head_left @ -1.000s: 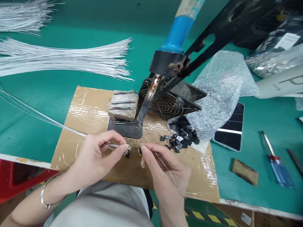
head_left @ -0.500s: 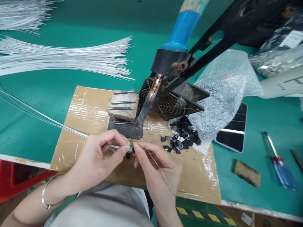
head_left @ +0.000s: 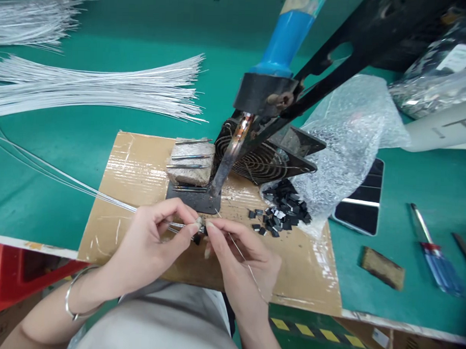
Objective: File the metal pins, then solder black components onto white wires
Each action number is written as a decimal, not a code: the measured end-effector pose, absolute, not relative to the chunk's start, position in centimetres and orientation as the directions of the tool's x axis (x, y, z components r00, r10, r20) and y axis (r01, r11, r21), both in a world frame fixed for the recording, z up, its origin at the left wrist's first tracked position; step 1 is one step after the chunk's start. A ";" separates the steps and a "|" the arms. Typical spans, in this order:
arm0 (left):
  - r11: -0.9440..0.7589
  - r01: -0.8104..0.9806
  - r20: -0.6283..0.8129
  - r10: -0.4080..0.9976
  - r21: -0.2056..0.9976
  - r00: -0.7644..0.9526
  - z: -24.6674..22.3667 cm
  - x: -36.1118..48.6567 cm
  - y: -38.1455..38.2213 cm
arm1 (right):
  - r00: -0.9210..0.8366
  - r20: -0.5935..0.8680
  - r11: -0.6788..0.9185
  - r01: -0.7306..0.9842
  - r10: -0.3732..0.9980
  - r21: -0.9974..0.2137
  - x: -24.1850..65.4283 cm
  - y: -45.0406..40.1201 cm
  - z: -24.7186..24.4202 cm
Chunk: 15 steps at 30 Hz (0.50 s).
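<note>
My left hand (head_left: 154, 248) is closed, thumb and forefinger pinching the ends of a few thin white wires (head_left: 117, 203) that trail off to the left. Close against it, my right hand (head_left: 247, 259) grips a tiny black part at its fingertips, largely hidden by the fingers. A strand of solder wire (head_left: 236, 246) also runs through my right hand, its free end pointing up toward a dark metal plate (head_left: 194, 199). Just beyond my fingertips, a blue-handled soldering iron (head_left: 285, 44) leans down in a black clamp, its tip low over that plate.
Behind the plate, a wrapped block (head_left: 191, 168) carries several metal tips. A fan (head_left: 262, 163) stands beside the iron. Small black pieces (head_left: 287, 212) spill from bubble wrap (head_left: 341, 147) on cardboard (head_left: 306, 274). Rightward lie a phone (head_left: 359, 214) and screwdriver (head_left: 440, 263); wire bundles (head_left: 106, 88) lie left.
The view has shifted very slightly. Both hands keep the same hold and nearly the same position.
</note>
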State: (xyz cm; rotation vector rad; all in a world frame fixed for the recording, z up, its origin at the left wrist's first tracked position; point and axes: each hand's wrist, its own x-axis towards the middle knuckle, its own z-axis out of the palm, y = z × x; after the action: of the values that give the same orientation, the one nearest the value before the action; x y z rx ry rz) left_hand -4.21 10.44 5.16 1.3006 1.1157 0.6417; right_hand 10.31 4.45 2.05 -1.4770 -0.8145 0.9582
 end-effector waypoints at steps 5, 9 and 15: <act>0.209 0.193 -0.269 0.884 0.959 0.381 5.3 -4.2 10.4 | 0.441 -0.106 -0.107 -0.022 0.891 -0.994 10.1 4.5 1.7; 0.220 0.187 -0.277 0.883 0.957 0.378 5.3 -4.1 10.4 | 0.442 -0.091 -0.102 0.001 0.892 -0.995 10.0 4.3 1.4; 0.204 0.214 -0.270 0.896 0.955 0.352 5.0 -3.9 10.6 | 0.423 0.039 -0.047 0.191 0.905 -0.981 10.3 3.8 1.4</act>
State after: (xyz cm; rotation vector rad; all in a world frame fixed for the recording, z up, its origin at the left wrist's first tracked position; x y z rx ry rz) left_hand -3.86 10.62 5.00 1.3059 1.1433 0.6595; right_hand 10.34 3.77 1.38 -1.5295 -1.0087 0.7793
